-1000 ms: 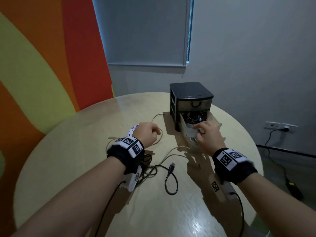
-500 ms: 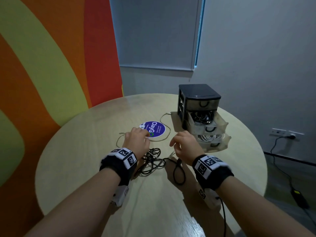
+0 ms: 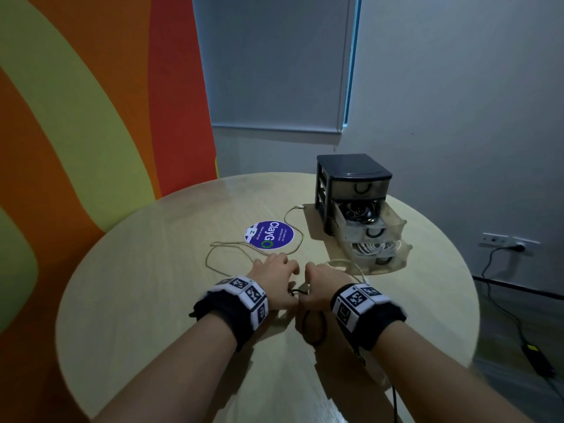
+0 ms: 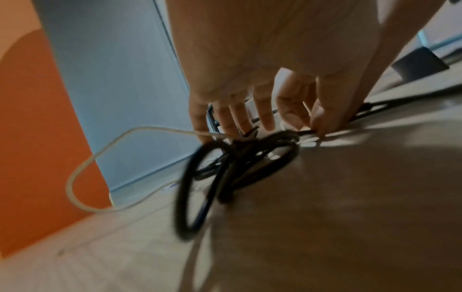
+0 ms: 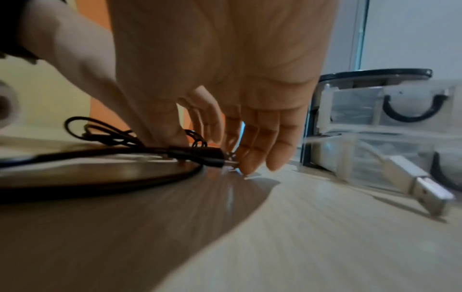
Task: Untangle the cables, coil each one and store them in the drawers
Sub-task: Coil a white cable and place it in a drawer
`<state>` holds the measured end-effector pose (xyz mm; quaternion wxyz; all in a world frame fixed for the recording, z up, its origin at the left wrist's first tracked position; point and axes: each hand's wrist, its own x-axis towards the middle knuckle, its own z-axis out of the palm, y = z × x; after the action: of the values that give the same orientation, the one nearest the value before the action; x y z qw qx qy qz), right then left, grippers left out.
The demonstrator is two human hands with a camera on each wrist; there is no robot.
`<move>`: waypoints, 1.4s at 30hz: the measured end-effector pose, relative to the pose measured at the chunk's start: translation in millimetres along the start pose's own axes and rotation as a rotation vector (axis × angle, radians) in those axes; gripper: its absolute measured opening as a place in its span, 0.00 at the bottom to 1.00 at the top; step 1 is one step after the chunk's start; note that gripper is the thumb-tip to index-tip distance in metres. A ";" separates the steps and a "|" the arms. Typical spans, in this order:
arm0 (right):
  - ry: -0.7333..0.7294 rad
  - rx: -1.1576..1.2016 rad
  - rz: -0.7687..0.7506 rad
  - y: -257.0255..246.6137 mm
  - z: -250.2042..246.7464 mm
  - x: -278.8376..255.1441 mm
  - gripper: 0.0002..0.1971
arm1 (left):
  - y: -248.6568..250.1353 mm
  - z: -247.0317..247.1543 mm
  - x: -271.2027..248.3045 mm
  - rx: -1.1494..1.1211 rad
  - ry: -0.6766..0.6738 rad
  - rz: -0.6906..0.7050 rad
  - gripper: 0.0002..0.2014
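Now both hands' fingers pinch the black cable [image 4: 240, 158]; pulling could tighten its knot around the white cable [image 4: 100, 158], left of frame.

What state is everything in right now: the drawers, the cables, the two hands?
Top drawer: closed.
Middle drawer: pulled out, black cables inside.
Bottom drawer: pulled out, white cable inside.
Black cable: tangled, on the table.
Beige cable: loose, uncoiled, on the table.
Left hand: fingers down on the black tangle.
Right hand: fingers at the black cable's plug; grip unclear.
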<state>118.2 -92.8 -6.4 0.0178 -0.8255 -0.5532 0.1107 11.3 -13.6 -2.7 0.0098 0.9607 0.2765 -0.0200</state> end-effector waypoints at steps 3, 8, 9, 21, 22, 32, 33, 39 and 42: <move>-0.059 0.003 0.018 -6.6 -0.4 -1.7 0.23 | 3.0 1.7 3.5 -0.045 -0.010 -0.028 0.25; -0.092 -0.117 0.021 -17.6 -1.1 -5.9 0.18 | -7.1 2.4 4.8 -0.173 0.002 -0.010 0.22; -0.079 -0.137 0.015 -18.7 -1.7 -6.7 0.17 | -10.7 1.2 4.1 -0.212 0.017 -0.015 0.21; 0.332 -0.097 0.057 -13.4 -8.6 -13.0 0.17 | -72.0 -1.2 -29.1 -0.113 0.171 -0.167 0.22; 0.328 -0.091 0.073 -11.9 -9.0 -12.9 0.17 | -72.1 -3.8 -31.1 -0.121 0.237 -0.168 0.19; 0.244 -0.138 0.016 -6.2 -6.3 -11.4 0.17 | -69.7 1.2 -25.1 -0.275 0.405 -0.116 0.17; 0.247 -0.101 -0.025 -7.3 -4.3 -10.5 0.19 | -68.9 2.8 -24.1 -0.319 0.407 -0.115 0.17; 0.414 0.182 -0.233 -12.0 -3.3 -12.9 0.16 | -53.9 -6.5 -29.0 -0.591 0.434 -0.020 0.17; 0.503 0.235 -0.287 -12.2 -4.4 -10.7 0.12 | -52.4 -13.1 -29.5 -0.671 0.473 -0.026 0.13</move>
<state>104.1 -97.4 1.5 0.2649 -0.7326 -0.6259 -0.0376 -41.0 15.4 11.3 0.2584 0.8787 0.2746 0.2928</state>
